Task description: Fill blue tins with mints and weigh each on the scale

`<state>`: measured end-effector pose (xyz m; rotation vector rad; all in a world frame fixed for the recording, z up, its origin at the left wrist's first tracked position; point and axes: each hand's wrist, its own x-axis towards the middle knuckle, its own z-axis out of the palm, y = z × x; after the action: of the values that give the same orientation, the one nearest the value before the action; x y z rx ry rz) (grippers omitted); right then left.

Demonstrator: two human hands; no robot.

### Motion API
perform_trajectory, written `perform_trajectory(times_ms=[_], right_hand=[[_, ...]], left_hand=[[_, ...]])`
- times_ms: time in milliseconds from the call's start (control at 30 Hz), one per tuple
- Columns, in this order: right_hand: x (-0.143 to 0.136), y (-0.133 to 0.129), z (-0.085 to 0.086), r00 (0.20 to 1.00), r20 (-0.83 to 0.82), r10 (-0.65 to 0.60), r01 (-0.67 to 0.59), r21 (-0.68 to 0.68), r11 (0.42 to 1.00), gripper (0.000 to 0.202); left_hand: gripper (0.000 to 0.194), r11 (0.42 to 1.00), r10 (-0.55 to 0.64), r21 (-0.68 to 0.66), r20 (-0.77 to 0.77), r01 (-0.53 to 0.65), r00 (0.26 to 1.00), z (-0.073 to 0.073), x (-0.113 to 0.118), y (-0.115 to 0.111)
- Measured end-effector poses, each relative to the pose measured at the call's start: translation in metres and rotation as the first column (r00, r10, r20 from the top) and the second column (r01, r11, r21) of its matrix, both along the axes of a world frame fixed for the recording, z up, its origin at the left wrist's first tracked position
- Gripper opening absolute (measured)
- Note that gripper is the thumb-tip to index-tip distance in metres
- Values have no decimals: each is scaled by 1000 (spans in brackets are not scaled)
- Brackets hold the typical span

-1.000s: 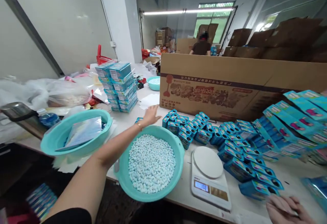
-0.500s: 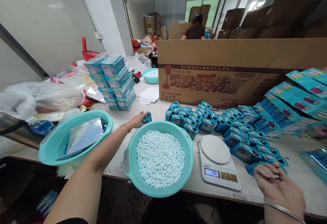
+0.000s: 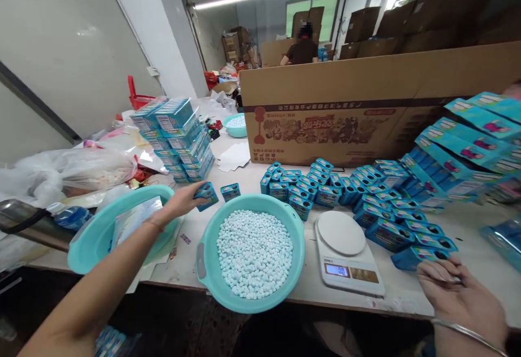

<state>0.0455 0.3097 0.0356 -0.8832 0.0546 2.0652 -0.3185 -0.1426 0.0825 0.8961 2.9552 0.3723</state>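
My left hand is closed on a small blue candy box, slightly tilted, between the two green basins. Just right of it, a second small blue box stands upright on the table. Below that is a green basin full of pale blue-white candies. My right hand has its fingers curled, close to the nearest of the grouped blue boxes. What those fingers hold, if anything, is hidden. Between basin and boxes sits a white scale with its display lit.
Wrapped blue boxes are stacked at the back left. Another green basin holds a packet, beside a steel flask. A large carton lines the table's back. Display boxes pile up at right; a person is beyond.
My left hand has moved left and now holds a blue box clear of the one left standing behind the candy basin. My right hand stays curled. The view has shifted slightly.
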Motion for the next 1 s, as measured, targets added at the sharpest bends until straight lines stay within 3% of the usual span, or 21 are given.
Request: perform_trajectory(times_ms=[67,167,267,333,433,567,667,733,800,833,900,1000], right_hand=[[-2,2,-5,998,25,52,-55,143,988,36],[-12,-1,-9,991,18,131,-132,225,965,36],[-23,-3,-12,985,4,172,-167,269,949,30],[-26,-2,-13,985,19,174,-172,288,942,26],[-25,2,-13,982,35,184,-185,335,924,17],[-16,7,-12,981,15,193,-186,342,921,17],[-13,9,-12,983,15,181,-174,351,920,19],[-13,10,-12,984,36,173,-174,361,916,18],[-16,9,-10,986,60,156,-167,339,926,19],[-18,9,-9,987,71,145,-161,321,933,21],[-25,8,-4,987,95,132,-155,294,943,23],[-37,8,4,982,125,144,-173,270,947,26]], left_hand=[[63,994,55,95,-81,-47,995,28,13,13],[55,957,-1,287,-139,41,990,60,45,68],[47,890,-235,375,-105,257,966,65,86,149],[42,841,-407,373,-44,393,912,51,112,204],[40,815,-536,252,-15,522,844,14,142,276],[37,790,-609,126,50,600,791,-37,162,334],[49,783,-622,91,113,615,775,-59,166,347],[88,782,-622,144,104,607,776,-61,163,343],[127,766,-613,269,29,584,790,-54,155,330],[137,751,-593,348,-18,561,805,-49,150,320],[135,722,-523,490,-75,488,849,-37,139,297],[124,733,-421,583,-13,349,907,-23,125,255]])
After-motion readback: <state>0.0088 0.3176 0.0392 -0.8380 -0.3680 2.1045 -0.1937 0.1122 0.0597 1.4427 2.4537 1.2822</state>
